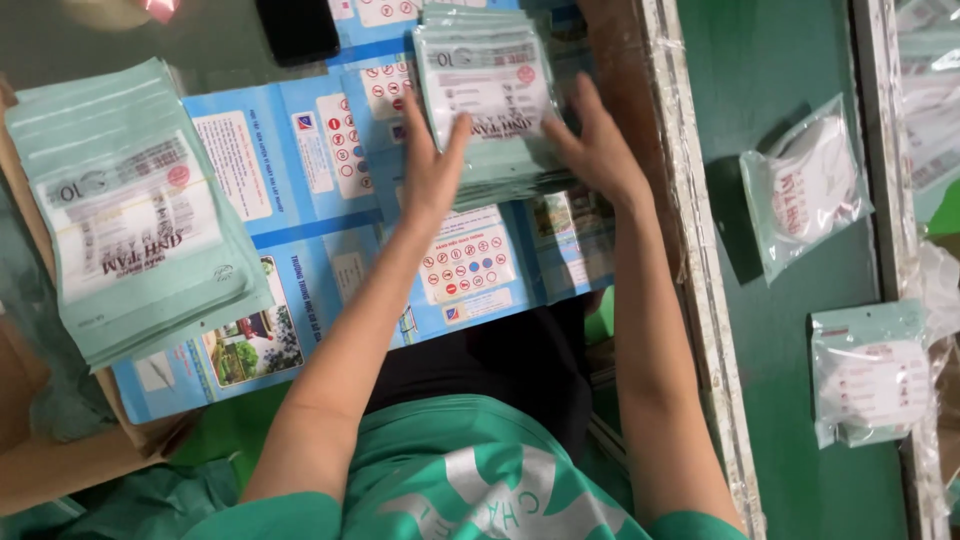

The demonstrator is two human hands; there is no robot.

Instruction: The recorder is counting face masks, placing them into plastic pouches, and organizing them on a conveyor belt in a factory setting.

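A stack of pale green flat pouches (pixel 487 95) with clear printed fronts lies on blue printed sheets (pixel 300 170) in front of me. My left hand (pixel 432 170) grips the stack's left edge, thumb on the top pouch and fingers along the side. Against the stack's right edge presses my right hand (pixel 600 150), fingers spread and pointing away from me. The stack sits squeezed between the two hands. Its lower pouches fan out slightly under my palms.
A second, thicker stack of the same pouches (pixel 130 230) lies to the left. A black phone (pixel 297 28) rests at the top. A plastic-wrapped table edge (pixel 690 250) runs down the right. Beyond it, two filled pouches (pixel 805 185) (pixel 868 385) lie on a green surface.
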